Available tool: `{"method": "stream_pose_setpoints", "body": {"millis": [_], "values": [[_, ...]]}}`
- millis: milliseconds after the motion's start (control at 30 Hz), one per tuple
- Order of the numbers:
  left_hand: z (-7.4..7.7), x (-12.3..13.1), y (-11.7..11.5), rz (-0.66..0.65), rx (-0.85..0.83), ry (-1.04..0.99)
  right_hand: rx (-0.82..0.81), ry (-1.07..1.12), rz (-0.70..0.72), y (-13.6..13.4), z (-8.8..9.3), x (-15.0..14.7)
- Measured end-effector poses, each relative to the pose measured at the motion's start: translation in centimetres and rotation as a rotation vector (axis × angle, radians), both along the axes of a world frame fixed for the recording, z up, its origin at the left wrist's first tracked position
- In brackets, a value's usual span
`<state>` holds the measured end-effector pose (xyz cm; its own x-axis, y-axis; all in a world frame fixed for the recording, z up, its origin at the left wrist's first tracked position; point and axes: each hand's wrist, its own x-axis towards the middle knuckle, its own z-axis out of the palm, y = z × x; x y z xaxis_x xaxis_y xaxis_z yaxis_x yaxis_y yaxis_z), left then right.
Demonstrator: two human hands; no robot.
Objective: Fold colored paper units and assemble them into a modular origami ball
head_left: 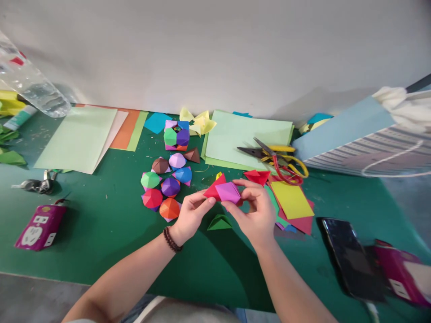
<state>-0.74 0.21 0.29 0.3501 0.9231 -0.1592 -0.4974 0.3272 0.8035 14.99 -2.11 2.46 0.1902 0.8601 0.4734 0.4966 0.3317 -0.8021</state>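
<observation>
Both my hands meet above the green table (101,224), pinching a folded paper piece (226,192) that is pink on top and red at its left. My left hand (190,214), with a bead bracelet at the wrist, grips its left end. My right hand (256,210) holds its right side, fingers curled round it. A small green folded triangle (219,222) lies on the table just below the hands. A cluster of several coloured folded paper balls (164,188) sits to the left of my left hand, and a multicoloured paper cube (177,135) stands behind them.
Scissors (279,159) lie on pale green sheets (245,137) behind my right hand, with yellow and red paper squares (291,202) beside it. A black phone (348,258) and purple box (400,269) lie right; a purple power strip (39,226), more sheets (81,139) and a plastic bottle (30,83) left.
</observation>
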Motion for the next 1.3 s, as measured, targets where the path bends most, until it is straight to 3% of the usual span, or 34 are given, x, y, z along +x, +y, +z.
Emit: {"method": "stream_pose_setpoints", "body": {"millis": [167, 467, 633, 867, 1033, 1300], "values": [[0.3, 0.0, 0.0, -0.068, -0.023, -0.025, 0.038, -0.04, -0.025, 0.0, 0.3, -0.3], [1.8, 0.0, -0.3, -0.114, -0.136, -0.161, 0.184, -0.312, -0.026, 0.0, 0.6, -0.5], [1.6, 0.0, -0.2, -0.125, -0.156, -0.141, 0.325, -0.345, -0.007, 0.0, 0.3, -0.2], [1.3, -0.3, -0.5, -0.296, -0.289, -0.205, 0.385, -0.375, 0.032, -0.3, 0.4, 0.5], [1.6, -0.4, -0.6, -0.345, -0.197, -0.185, 0.469, -0.399, 0.128, -0.4, 0.0, 0.9], [1.6, -0.5, -0.4, -0.353, -0.122, -0.116, 0.534, -0.425, 0.165, -0.5, 0.0, 1.0]]}}
